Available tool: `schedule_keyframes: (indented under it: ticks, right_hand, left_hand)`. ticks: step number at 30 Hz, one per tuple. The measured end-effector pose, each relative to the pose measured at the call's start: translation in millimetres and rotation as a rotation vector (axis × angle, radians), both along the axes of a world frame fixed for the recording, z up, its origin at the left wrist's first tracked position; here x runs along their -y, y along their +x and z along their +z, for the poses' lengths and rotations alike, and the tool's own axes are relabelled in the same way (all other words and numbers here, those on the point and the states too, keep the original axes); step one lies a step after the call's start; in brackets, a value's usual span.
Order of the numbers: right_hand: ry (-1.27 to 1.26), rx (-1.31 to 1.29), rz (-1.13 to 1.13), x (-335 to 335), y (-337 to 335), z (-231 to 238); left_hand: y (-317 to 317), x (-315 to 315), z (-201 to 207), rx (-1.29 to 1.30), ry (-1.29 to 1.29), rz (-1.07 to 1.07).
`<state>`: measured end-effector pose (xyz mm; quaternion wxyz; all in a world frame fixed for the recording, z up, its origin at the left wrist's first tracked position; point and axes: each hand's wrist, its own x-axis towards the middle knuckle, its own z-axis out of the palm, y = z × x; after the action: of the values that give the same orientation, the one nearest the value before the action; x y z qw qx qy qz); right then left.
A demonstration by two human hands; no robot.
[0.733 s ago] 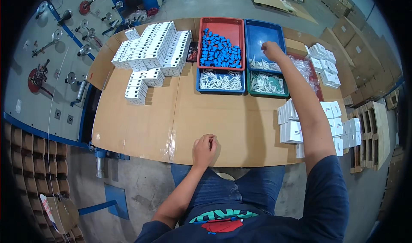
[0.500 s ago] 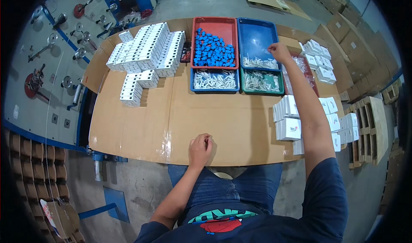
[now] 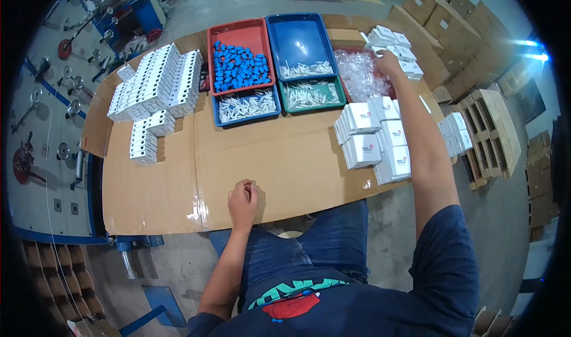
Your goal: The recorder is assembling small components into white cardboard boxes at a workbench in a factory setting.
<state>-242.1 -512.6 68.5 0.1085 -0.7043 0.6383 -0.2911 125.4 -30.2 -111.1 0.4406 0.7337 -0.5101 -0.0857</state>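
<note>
Head view. A dense stack of white boxes with dark square marks (image 3: 148, 78) fills the upper left of the frame, on a brown cardboard-covered worktop (image 3: 285, 158). At upper centre, a red plastic tray (image 3: 241, 32) of small blue pieces (image 3: 241, 69) overlaps a blue tray (image 3: 221, 121) of slender white pieces (image 3: 247, 105). At lower centre, the left hand (image 3: 242, 203) is near the worktop's front edge, fingers curled inward; whether they enclose anything cannot be told. Farther right, white slips also lie in a larger blue tray (image 3: 297, 32) and a green tray (image 3: 313, 107). Clear, crinkled plastic pieces (image 3: 360, 75) lie at upper right, just beside the right hand (image 3: 389, 63); its fingertips are obscured, so their grip cannot be judged. White boxes (image 3: 410, 69) adjoin that hand. The forearm crosses above stacked white cartons (image 3: 363, 149) at centre right; a low elbow could topple them, and tangled plastic could drag neighbouring pieces along.
</note>
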Motion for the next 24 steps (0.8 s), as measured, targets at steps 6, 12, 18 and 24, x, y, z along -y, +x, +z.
schedule_keyframes:
  ticks: [6, 12, 18, 24]
  right_hand:
    - [0.188, -0.042, 0.332, -93.7, 2.9, 75.4]
    - [0.145, 0.584, 0.63, -364.3, 66.5, 39.0]
    - [0.38, 0.976, 0.645, -488.6, 142.9, -76.6]
    - [0.553, 1.213, 0.487, -470.1, 126.9, -94.5]
  left_hand:
    - [6.0, -3.5, -7.2, -0.333, -0.036, -0.022]
    - [-30.2, -8.6, 47.5, -0.615, -0.198, 0.031]
    - [-145.5, -21.1, 86.9, -0.663, -0.162, -0.395]
    - [-178.1, -46.3, 99.0, -0.626, -0.1, -0.691]
